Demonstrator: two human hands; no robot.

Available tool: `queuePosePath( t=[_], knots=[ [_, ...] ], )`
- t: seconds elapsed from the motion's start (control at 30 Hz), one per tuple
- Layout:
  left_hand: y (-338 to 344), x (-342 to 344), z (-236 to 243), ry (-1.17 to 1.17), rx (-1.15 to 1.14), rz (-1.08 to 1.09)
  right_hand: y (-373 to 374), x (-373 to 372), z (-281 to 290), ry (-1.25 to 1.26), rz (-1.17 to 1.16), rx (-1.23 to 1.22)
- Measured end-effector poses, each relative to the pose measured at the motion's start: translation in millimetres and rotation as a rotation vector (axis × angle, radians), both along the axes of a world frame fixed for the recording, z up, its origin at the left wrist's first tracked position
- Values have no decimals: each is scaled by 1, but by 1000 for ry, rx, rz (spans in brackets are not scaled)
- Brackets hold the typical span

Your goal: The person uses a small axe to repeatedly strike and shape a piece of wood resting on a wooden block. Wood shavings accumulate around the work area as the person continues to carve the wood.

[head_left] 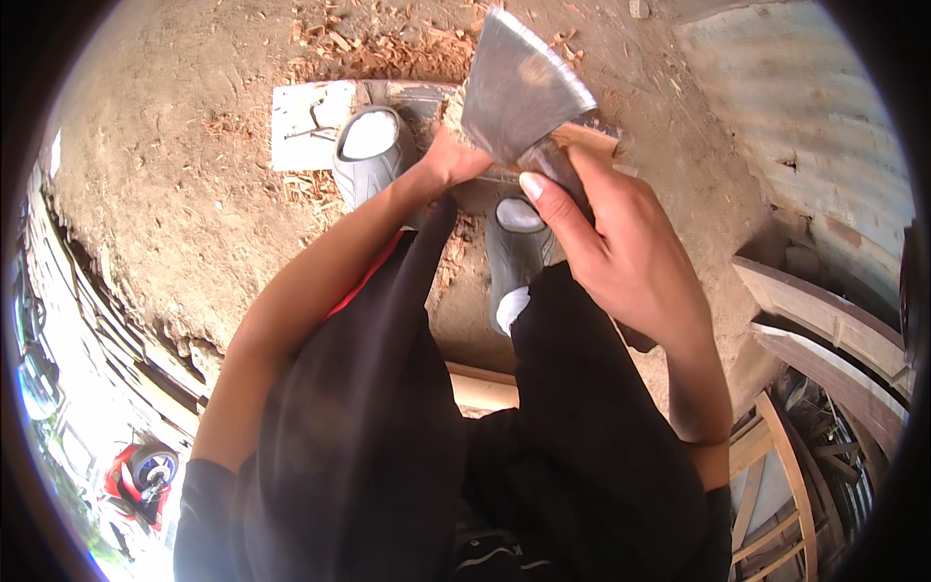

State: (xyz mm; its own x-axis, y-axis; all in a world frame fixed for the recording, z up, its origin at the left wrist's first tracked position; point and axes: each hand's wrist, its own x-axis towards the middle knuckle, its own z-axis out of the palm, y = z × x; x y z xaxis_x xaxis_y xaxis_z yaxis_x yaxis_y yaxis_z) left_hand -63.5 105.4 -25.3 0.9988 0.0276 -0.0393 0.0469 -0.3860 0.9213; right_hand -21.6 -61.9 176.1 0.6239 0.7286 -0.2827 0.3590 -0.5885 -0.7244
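My right hand [630, 233] is closed round the dark handle of a hatchet [524, 92], its thumb lying along the handle. The broad steel blade is raised, with its bright curved edge pointing up and away from me. Just left of the blade, my left hand [456, 155] is closed on a rough, pale piece of wood [453, 113]. The blade hides most of that hand's fingers and much of the wood. Beneath the hands a worn board [402, 94] lies across the ground, and reddish wood [592, 138] shows right of the blade.
Wood chips [388, 53] are scattered on the dirt floor [184, 145]. My feet, in grey shoes [373, 170], flank the work. Corrugated metal sheets [805, 116] stand at right, above stacked boards [834, 301] and a wooden frame [790, 475]. A red motorcycle [141, 480] is at lower left.
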Motion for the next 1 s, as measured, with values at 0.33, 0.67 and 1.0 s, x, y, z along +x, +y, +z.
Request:
queuePosePath(
  t=[0.33,0.67,1.0],
  knots=[
    [4,12,41,432,-364,492,-12,-7,30,313,-241,59],
    [-10,14,14,53,-307,379,-33,-12,17,292,-185,-125],
    [-16,17,44,277,-222,286,-16,-17,28,204,-287,132]
  ],
)
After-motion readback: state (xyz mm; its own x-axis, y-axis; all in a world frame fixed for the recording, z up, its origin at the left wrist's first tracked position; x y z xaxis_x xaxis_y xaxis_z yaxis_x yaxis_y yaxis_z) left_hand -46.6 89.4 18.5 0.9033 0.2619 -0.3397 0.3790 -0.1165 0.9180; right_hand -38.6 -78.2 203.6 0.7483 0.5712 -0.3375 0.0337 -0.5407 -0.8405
